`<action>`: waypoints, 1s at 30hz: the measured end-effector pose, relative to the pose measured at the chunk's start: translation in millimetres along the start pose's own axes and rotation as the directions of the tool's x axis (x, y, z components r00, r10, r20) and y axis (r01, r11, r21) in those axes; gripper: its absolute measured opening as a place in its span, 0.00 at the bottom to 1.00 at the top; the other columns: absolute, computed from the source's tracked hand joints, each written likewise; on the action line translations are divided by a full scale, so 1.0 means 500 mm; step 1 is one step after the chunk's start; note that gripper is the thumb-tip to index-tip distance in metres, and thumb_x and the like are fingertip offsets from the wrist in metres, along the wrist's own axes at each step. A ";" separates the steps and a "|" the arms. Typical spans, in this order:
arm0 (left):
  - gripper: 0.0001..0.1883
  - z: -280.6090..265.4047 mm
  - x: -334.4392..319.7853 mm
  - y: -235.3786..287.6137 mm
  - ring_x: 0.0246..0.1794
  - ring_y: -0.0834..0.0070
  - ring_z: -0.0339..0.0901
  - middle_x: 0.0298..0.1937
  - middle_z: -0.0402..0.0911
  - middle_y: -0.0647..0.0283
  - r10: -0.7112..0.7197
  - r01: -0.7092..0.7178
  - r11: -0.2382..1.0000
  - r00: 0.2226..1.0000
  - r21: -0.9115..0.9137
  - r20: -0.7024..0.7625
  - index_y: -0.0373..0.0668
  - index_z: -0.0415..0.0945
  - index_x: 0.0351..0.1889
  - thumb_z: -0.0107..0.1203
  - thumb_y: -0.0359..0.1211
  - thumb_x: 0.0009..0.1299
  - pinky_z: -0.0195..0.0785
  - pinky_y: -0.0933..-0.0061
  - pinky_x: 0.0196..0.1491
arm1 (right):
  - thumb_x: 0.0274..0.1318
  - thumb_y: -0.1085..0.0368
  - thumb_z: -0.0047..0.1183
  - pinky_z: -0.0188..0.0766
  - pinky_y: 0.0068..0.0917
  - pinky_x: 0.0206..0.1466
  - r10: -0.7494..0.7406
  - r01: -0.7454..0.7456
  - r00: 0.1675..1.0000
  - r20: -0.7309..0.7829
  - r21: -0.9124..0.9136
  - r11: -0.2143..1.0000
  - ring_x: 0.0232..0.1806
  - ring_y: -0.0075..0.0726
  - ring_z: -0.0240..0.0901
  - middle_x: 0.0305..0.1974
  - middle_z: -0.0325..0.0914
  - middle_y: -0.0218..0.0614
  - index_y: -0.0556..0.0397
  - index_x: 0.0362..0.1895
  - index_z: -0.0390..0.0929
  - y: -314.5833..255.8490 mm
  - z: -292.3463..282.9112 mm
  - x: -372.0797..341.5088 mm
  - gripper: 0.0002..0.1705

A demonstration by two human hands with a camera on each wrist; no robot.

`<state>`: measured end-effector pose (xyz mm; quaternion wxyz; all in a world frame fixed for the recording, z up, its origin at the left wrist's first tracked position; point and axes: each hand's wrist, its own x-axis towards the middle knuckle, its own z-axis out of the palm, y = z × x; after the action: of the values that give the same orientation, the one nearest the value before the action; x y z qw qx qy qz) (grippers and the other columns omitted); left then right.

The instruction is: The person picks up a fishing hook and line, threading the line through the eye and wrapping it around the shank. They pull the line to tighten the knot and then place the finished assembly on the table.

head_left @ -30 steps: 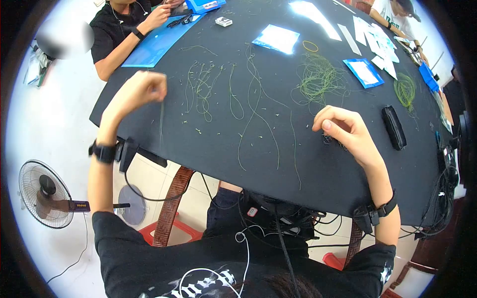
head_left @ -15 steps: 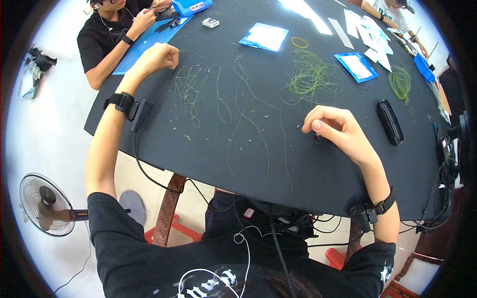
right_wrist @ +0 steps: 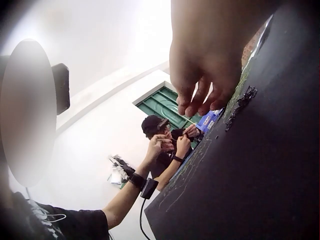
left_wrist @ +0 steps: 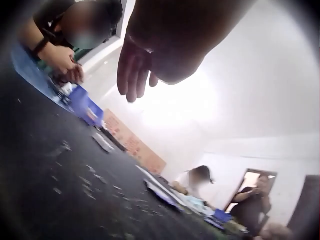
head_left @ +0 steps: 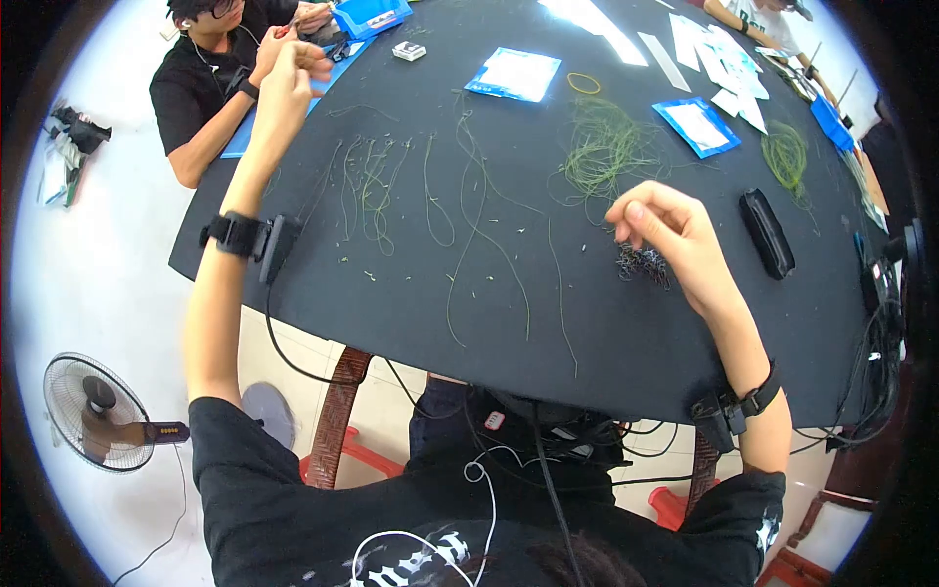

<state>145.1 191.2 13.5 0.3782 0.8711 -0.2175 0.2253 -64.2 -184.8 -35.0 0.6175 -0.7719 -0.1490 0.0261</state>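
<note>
My left hand is raised at the far left, its fingers extended; the left wrist view shows the fingers straight with nothing in them. Below it, thin green lines lie in loose strands on the black table. My right hand hovers at the right, fingers loosely bent and the thumb near the index finger. Just under it sits a pile of small dark metal pieces, partly covered by the hand. The right wrist view shows its fingertips hanging apart, above the pile; the thumb is hidden there.
A tangled heap of green line lies beyond my right hand, with a yellow rubber band and blue-and-white packets behind. A black case lies at the right. Another person works at the far left, close to my left hand.
My left hand has moved away across the table and up, its fingers straightening; the line hanging from it earlier now lies on the table. My right hand has lifted slightly, uncovering more of the pile.
</note>
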 end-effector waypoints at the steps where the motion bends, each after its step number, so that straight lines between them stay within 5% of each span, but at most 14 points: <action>1: 0.11 0.014 -0.008 0.032 0.32 0.68 0.80 0.36 0.79 0.57 0.210 -0.212 0.976 0.977 0.057 0.026 0.34 0.69 0.42 0.38 0.22 0.65 0.71 0.73 0.37 | 0.59 0.57 0.47 0.61 0.18 0.34 0.013 -0.012 0.998 -0.060 0.020 1.000 0.32 0.17 0.67 0.28 0.74 0.26 0.55 0.36 0.78 0.003 -0.003 0.001 0.14; 2: 0.10 0.031 -0.022 0.068 0.32 0.68 0.79 0.37 0.78 0.56 0.406 -0.411 0.906 0.912 0.102 0.062 0.35 0.68 0.42 0.39 0.22 0.64 0.71 0.72 0.37 | 0.59 0.57 0.47 0.61 0.17 0.33 0.032 -0.028 0.992 -0.119 0.039 0.999 0.30 0.17 0.66 0.27 0.73 0.25 0.54 0.36 0.78 0.006 -0.006 0.000 0.14; 4: 0.09 0.069 -0.071 0.162 0.29 0.68 0.79 0.31 0.79 0.58 0.485 -0.524 0.836 0.845 0.166 0.225 0.40 0.69 0.42 0.43 0.25 0.65 0.70 0.71 0.34 | 0.59 0.57 0.47 0.59 0.16 0.31 0.027 -0.020 0.984 -0.177 0.044 0.999 0.29 0.16 0.65 0.25 0.72 0.24 0.53 0.37 0.78 0.010 -0.005 0.001 0.14; 6: 0.09 0.094 -0.123 0.267 0.28 0.76 0.78 0.27 0.78 0.64 0.267 -0.358 0.926 0.844 0.117 0.466 0.42 0.71 0.43 0.46 0.26 0.66 0.68 0.73 0.30 | 0.62 0.59 0.44 0.56 0.15 0.30 0.037 -0.021 0.962 -0.270 0.062 0.998 0.26 0.14 0.59 0.23 0.68 0.22 0.55 0.36 0.76 0.007 -0.007 0.000 0.13; 9: 0.06 0.151 -0.165 0.338 0.22 0.69 0.78 0.16 0.75 0.66 0.300 -0.416 0.905 0.772 0.088 0.561 0.47 0.72 0.41 0.50 0.33 0.66 0.67 0.72 0.26 | 0.63 0.59 0.43 0.54 0.14 0.28 0.043 -0.022 0.949 -0.312 0.068 0.997 0.24 0.13 0.57 0.22 0.66 0.21 0.55 0.36 0.76 0.006 -0.008 0.001 0.13; 12: 0.07 0.191 -0.167 0.382 0.24 0.69 0.79 0.19 0.77 0.65 0.209 -0.435 0.894 0.616 0.107 0.759 0.46 0.73 0.39 0.51 0.34 0.65 0.69 0.71 0.28 | 0.62 0.59 0.44 0.53 0.14 0.27 0.027 0.000 0.936 -0.351 0.075 0.997 0.23 0.14 0.57 0.21 0.66 0.21 0.54 0.37 0.76 0.011 -0.012 0.002 0.13; 16: 0.07 0.232 -0.167 0.366 0.27 0.70 0.80 0.23 0.79 0.62 0.384 -0.543 0.839 0.563 -0.023 0.732 0.45 0.74 0.40 0.51 0.34 0.66 0.70 0.72 0.32 | 0.62 0.58 0.44 0.53 0.14 0.26 0.035 -0.014 0.914 -0.405 0.053 0.998 0.23 0.13 0.57 0.21 0.65 0.21 0.54 0.37 0.76 0.016 -0.016 0.006 0.14; 19: 0.07 0.241 -0.170 0.373 0.29 0.73 0.80 0.26 0.80 0.62 0.299 -0.160 0.954 0.478 -0.252 0.826 0.44 0.75 0.40 0.49 0.31 0.67 0.71 0.73 0.34 | 0.62 0.58 0.45 0.53 0.14 0.25 0.040 -0.028 0.922 -0.385 0.037 0.999 0.22 0.13 0.57 0.20 0.65 0.22 0.55 0.37 0.76 0.022 -0.015 0.007 0.14; 24: 0.07 0.255 -0.175 0.352 0.27 0.75 0.78 0.27 0.79 0.61 0.356 -0.068 0.927 0.466 -0.368 0.810 0.41 0.76 0.39 0.49 0.29 0.66 0.70 0.74 0.34 | 0.62 0.58 0.45 0.52 0.14 0.24 0.043 -0.034 0.934 -0.355 0.033 0.999 0.21 0.13 0.56 0.20 0.65 0.21 0.55 0.37 0.76 0.023 -0.012 0.010 0.14; 26: 0.07 0.268 -0.173 0.334 0.29 0.75 0.78 0.28 0.79 0.62 0.387 -0.238 0.921 0.641 -0.307 0.663 0.39 0.76 0.39 0.49 0.28 0.65 0.70 0.74 0.35 | 0.61 0.58 0.46 0.51 0.13 0.23 0.047 -0.040 0.930 -0.365 0.029 0.999 0.21 0.12 0.55 0.20 0.65 0.21 0.54 0.37 0.76 0.026 -0.013 0.010 0.13; 28: 0.10 0.282 -0.166 0.310 0.31 0.74 0.77 0.33 0.79 0.61 0.365 -0.225 0.923 0.769 -0.311 0.525 0.42 0.78 0.42 0.51 0.26 0.63 0.69 0.74 0.36 | 0.60 0.58 0.47 0.56 0.15 0.25 0.047 -0.057 0.924 -0.380 -0.016 0.998 0.22 0.14 0.60 0.20 0.67 0.23 0.54 0.36 0.77 0.032 -0.022 0.010 0.13; 30: 0.12 0.285 -0.161 0.288 0.32 0.74 0.75 0.33 0.78 0.62 0.337 -0.270 0.941 0.808 -0.204 0.483 0.44 0.78 0.44 0.52 0.26 0.63 0.68 0.74 0.38 | 0.59 0.58 0.48 0.61 0.16 0.28 0.040 -0.070 0.918 -0.395 -0.061 0.996 0.24 0.16 0.65 0.20 0.70 0.24 0.55 0.36 0.78 0.048 -0.034 0.016 0.13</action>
<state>33.7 10.8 -37.9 0.3198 0.8277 -0.4602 0.0294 -48.0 -203.3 -53.1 0.6048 -0.7877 -0.0012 -0.1176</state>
